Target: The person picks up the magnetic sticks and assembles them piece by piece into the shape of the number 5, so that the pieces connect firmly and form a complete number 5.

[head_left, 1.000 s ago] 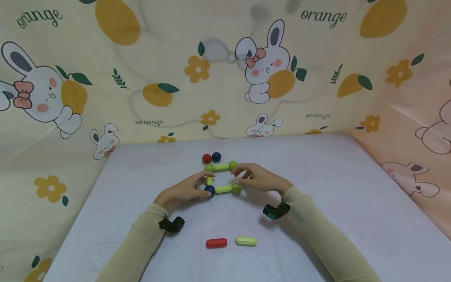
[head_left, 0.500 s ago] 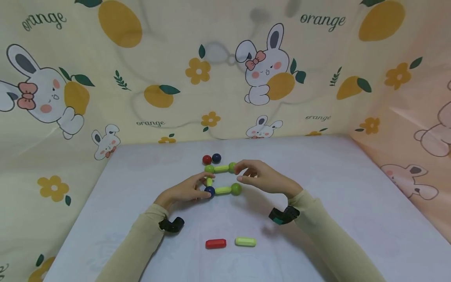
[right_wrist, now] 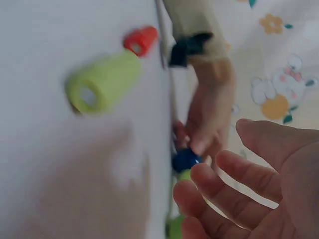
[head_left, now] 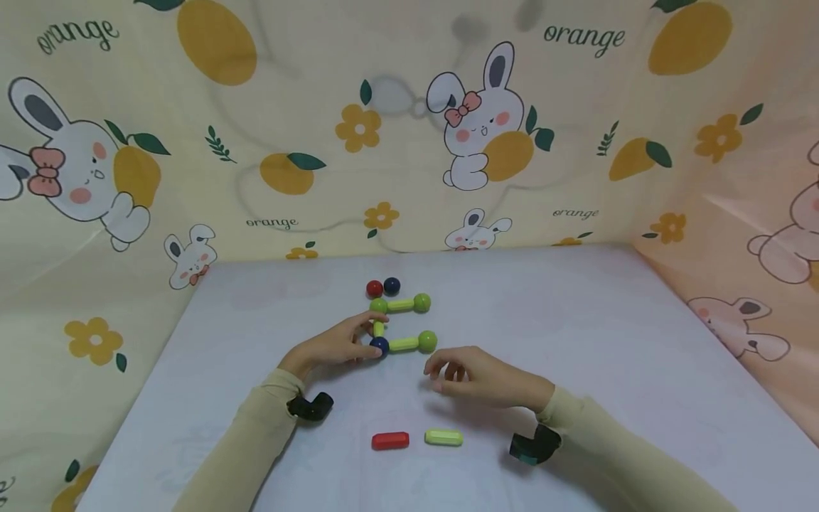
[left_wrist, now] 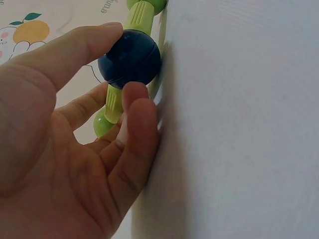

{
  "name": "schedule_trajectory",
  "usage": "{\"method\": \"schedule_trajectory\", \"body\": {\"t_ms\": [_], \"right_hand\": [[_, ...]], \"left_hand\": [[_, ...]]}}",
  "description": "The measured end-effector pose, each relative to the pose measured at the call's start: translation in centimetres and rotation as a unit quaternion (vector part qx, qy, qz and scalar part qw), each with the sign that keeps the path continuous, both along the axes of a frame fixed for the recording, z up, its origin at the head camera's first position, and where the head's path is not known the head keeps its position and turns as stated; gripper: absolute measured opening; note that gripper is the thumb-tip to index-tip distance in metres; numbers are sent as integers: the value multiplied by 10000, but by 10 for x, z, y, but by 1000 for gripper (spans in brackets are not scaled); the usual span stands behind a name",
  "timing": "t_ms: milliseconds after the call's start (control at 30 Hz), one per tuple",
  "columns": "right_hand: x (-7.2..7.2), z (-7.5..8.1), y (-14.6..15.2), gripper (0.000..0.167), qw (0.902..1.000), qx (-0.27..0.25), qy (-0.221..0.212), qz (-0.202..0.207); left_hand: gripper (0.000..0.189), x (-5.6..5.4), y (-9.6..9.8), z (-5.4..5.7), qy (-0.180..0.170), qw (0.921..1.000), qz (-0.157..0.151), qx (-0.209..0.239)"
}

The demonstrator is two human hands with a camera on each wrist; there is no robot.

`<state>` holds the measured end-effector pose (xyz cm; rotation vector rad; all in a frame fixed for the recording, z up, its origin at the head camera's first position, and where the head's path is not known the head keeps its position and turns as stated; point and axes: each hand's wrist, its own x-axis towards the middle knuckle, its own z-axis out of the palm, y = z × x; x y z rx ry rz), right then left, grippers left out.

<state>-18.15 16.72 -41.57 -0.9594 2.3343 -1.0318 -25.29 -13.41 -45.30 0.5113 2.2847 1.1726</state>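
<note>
My left hand (head_left: 339, 341) grips the dark blue ball (left_wrist: 130, 59), thumb on one side and fingers curled at the other. The ball is a corner of a three-sided frame on the table. Light green rods (head_left: 404, 345) join it to green balls (head_left: 427, 341) at the other corners; the frame's right side has no rod. My right hand (head_left: 489, 378) is over the table in front of the frame, fingers loosely bent and holding nothing. Nearest to it lies a loose light green rod (head_left: 443, 437) with a metal disc in its end (right_wrist: 88, 97). A red rod (head_left: 390, 441) lies left of that.
Behind the frame a loose red ball (head_left: 374, 289) and a dark blue ball (head_left: 392, 286) sit side by side. The white table (head_left: 608, 306) meets a printed cloth backdrop (head_left: 409, 163) at the back and sides.
My right hand has left the frame's right-hand green balls and come back toward the near side of the table, with nothing in it. The left hand has stayed on the blue ball.
</note>
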Motion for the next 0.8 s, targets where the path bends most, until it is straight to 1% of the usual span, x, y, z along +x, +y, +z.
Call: {"method": "schedule_trajectory", "body": {"t_ms": [133,233,333,467,567,667,800], "right_hand": [[13,-6,1,29,9994,46,-254,248],[20,-9,0,27,9983,129,-391,405],[26,-13,-2,25,9970,201,-505,558],[31,-14,-3,28,9954,304,-556,715],[33,-14,-4,30,9949,444,-574,697],[34,-15,-4,28,9947,577,-613,593],[31,-18,-2,22,9955,450,-721,426]], "left_hand": [[63,-1,0,1,-25,10000,-10,21],[64,-1,0,0,-28,10000,-11,36],[64,-1,0,0,-20,10000,7,9],[64,-1,0,0,14,10000,-29,-9],[64,-1,-1,0,17,10000,-82,38],[63,-1,0,0,-12,9999,-86,86],[63,0,0,0,-18,9999,-111,90]]}}
